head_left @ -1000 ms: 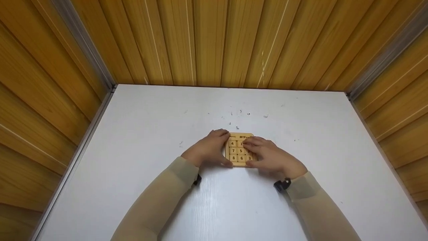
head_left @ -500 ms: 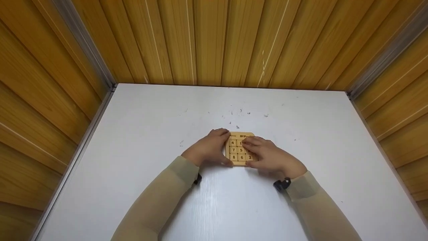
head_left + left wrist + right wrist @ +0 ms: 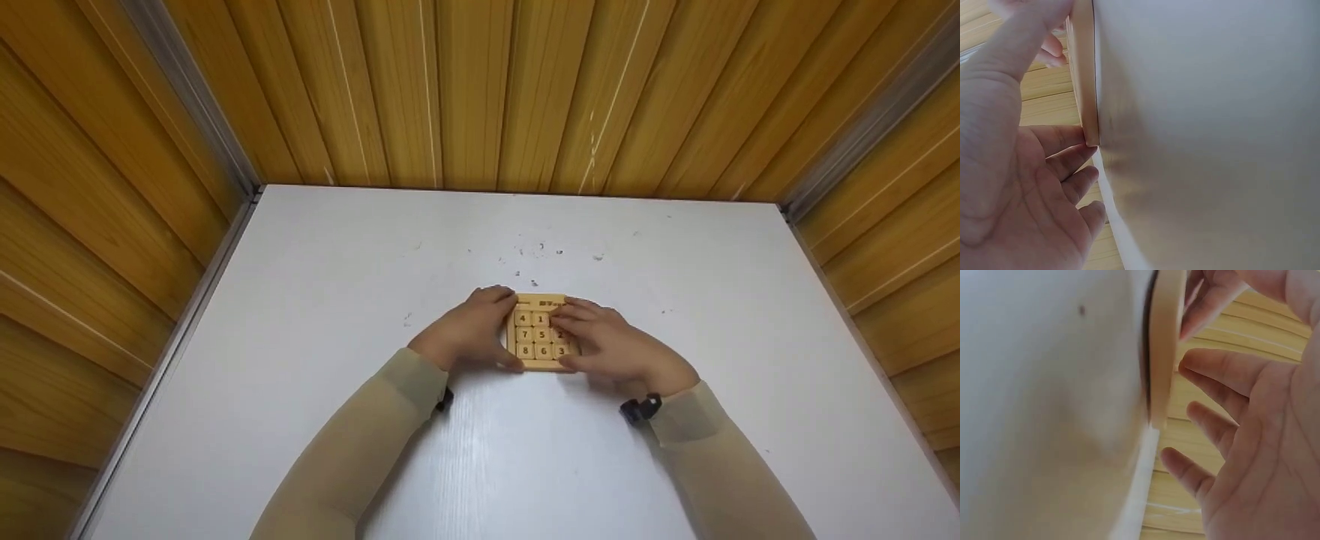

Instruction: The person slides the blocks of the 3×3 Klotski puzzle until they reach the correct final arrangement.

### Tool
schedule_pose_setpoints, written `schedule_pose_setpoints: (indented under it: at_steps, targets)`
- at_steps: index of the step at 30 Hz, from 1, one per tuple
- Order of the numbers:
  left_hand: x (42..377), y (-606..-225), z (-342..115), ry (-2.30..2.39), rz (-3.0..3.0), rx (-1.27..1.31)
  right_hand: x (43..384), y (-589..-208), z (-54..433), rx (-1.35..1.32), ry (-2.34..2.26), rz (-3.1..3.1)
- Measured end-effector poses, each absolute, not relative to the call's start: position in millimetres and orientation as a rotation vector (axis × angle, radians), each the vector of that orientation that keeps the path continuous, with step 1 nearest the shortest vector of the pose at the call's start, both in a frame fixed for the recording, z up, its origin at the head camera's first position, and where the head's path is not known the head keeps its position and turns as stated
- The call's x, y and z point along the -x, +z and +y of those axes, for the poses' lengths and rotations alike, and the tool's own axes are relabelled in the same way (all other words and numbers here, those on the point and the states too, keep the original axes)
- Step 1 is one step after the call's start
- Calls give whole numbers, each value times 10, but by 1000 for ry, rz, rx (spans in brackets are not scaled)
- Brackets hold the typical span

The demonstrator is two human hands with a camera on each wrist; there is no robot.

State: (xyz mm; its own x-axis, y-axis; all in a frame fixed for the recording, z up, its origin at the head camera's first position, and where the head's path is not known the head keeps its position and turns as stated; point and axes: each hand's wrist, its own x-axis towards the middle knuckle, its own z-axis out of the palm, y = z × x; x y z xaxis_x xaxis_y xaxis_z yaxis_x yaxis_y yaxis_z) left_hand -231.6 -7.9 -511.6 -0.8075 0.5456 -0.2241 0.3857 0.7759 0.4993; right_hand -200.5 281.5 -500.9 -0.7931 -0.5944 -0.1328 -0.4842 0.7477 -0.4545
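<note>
Tan sleeves (image 3: 341,457) are seen at seven and five o'clock from the number board (image 3: 541,334). It is held at nine in the left hand's grip (image 3: 472,330) and partly covered at three by the right hand (image 3: 616,346), grip wide. It is laid on the white desk (image 3: 532,472). A yellow wall (image 3: 469,97) is seen at twelve.

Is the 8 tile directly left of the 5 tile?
No, in the head view the 7 tile sits left of the 5 tile, with the 8 tile in the row below.
</note>
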Motion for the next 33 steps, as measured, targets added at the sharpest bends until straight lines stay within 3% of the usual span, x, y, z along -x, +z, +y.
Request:
schedule_pose_setpoints:
  at_steps: [33]
  targets:
    - [2260,-5110,8,635,2590,-725,1702,-4981,3039,910,-436,2748]
